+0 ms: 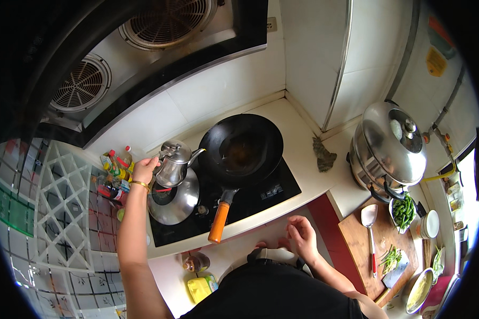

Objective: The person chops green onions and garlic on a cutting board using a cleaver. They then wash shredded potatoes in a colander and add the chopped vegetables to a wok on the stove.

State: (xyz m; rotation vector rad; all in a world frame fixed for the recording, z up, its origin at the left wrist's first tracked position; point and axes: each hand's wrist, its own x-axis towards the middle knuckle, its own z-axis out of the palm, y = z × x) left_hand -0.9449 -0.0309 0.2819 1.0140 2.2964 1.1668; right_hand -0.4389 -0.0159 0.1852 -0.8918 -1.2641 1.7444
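Note:
My left hand [145,169] is closed on the handle of a stainless steel oil pot [173,164]. The pot's spout points right, over the rim of a black wok [239,149] that has a little brownish liquid at its bottom. The wok stands on the black cooktop [271,195], its wooden handle [218,222] towards me. Below the oil pot lies a steel lid [179,203] on the cooktop's left side. My right hand [301,235] hangs in front of the counter edge, fingers loosely curled, with nothing clearly in it.
A large steel steamer pot [387,147] stands at right. Near it are a cutting board [351,235] with a spatula [370,231], a cleaver [396,271] and cut green vegetables [391,257], and a bowl of green peppers [403,213]. Sauce bottles [117,171] crowd the left. A range hood [207,60] overhangs.

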